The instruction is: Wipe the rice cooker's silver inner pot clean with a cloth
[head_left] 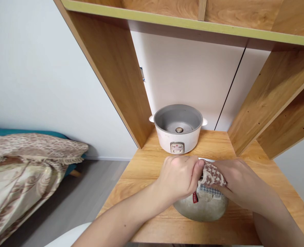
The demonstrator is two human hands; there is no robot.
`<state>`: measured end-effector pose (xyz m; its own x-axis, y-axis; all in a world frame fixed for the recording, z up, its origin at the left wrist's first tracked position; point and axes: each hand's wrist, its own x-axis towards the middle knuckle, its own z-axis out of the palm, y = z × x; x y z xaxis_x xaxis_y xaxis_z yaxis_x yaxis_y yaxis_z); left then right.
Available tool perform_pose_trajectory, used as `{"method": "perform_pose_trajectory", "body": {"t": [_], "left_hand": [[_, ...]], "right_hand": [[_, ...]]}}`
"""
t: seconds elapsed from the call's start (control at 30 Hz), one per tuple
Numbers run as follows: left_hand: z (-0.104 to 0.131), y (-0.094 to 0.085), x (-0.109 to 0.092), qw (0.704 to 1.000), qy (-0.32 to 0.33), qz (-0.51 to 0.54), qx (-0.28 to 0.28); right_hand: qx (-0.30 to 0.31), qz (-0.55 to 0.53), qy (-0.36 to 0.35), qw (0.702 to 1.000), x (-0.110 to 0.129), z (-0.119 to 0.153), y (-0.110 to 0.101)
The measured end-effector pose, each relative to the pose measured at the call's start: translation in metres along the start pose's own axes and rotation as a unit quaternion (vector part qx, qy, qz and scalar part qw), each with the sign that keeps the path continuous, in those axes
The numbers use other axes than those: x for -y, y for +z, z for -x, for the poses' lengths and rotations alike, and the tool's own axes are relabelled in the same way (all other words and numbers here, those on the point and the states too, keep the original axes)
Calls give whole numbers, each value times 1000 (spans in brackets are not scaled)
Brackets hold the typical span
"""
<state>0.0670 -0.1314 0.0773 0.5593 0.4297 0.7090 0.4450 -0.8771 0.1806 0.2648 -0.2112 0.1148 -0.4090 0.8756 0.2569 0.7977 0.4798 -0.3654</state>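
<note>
A brown-and-cream patterned cloth (213,175) is bunched between my hands, with a red tag (195,197) hanging from it and a blue checked part showing below. My left hand (180,175) is closed, its thumb pressed at the cloth's left edge. On the right side, my right hand (236,180) has its fingers curled around the cloth, most of them hidden. Directly under the hands is a rounded, dull grey-beige vessel (203,211), which looks like a pot; its upper part is covered. Beyond my hands stands a white rice cooker body (164,139), lidless, its grey inside and central round sensor showing.
The wooden desktop (152,231) lies under a shelf (167,17) with a yellow-green edge. Wooden uprights (110,75) flank the cooker. To the left, a patterned throw (36,147) covers a teal seat. A white curved edge (69,235) shows at bottom left.
</note>
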Motion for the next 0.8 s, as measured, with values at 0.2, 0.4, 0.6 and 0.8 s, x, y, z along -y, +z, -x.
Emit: {"method": "perform_pose_trajectory", "body": {"t": [0.2,0.4,0.6,0.8], "left_hand": [[1,-2,0,1000,-3,15,15],[2,-2,0,999,-7,28,28],[1,-3,-1,999,-6,21,26],[-1,-3,-2,1000,-2,14,17]], "right_hand": [[-38,13,-29,999,3,-1,9],[-66,34,-45,996,4,-1,11],[-11,-4,-10,1000,3,-1,4],[3,8,4,1000,-1,1,1]]}}
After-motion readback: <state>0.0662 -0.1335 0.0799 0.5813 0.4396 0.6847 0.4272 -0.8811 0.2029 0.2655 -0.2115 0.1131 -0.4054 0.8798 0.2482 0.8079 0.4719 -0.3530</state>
